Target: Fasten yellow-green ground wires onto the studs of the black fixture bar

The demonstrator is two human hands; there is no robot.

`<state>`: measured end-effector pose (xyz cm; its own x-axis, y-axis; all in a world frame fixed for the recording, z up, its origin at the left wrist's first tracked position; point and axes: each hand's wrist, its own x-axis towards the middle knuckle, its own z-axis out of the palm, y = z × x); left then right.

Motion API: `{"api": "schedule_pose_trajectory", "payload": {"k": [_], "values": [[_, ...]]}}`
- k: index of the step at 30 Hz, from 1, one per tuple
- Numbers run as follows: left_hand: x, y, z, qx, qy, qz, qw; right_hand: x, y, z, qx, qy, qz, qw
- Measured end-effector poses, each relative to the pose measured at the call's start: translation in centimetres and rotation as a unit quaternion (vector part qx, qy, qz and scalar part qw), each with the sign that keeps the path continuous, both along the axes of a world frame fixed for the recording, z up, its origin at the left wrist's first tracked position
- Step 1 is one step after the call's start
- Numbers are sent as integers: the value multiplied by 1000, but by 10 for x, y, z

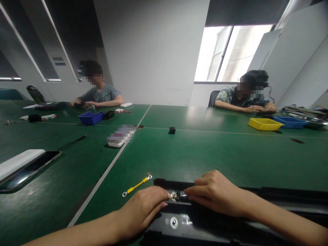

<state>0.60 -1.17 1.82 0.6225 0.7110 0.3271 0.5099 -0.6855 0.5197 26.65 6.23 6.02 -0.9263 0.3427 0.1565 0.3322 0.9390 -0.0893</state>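
Note:
Both of my hands rest on a long black panel (194, 223) lying along the near edge of the green table (179, 150). My left hand (145, 208) and my right hand (217, 193) pinch a small metal ring terminal (175, 195) between their fingertips on the panel's top. A round silver fastener (174, 222) sits in the panel just below. A short yellow wire with ring terminals at both ends (137, 185) lies loose on the table, left of the panel and beyond my left hand.
A phone (30, 169) and a white slab (17, 162) lie at the left. Mid-table are a blurred white box (120, 136) and a small black part (172, 130). Two seated people work at the far side beside a blue bin (90, 118), a yellow tray (265, 123) and a blue tray (290, 122).

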Motion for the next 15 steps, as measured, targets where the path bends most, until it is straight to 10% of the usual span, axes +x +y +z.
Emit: {"api": "schedule_pose_trajectory", "payload": {"k": [15], "values": [[0,-1,-1,11,1,-2,1000,-3,-9,-5,22,14,-25,999]]}}
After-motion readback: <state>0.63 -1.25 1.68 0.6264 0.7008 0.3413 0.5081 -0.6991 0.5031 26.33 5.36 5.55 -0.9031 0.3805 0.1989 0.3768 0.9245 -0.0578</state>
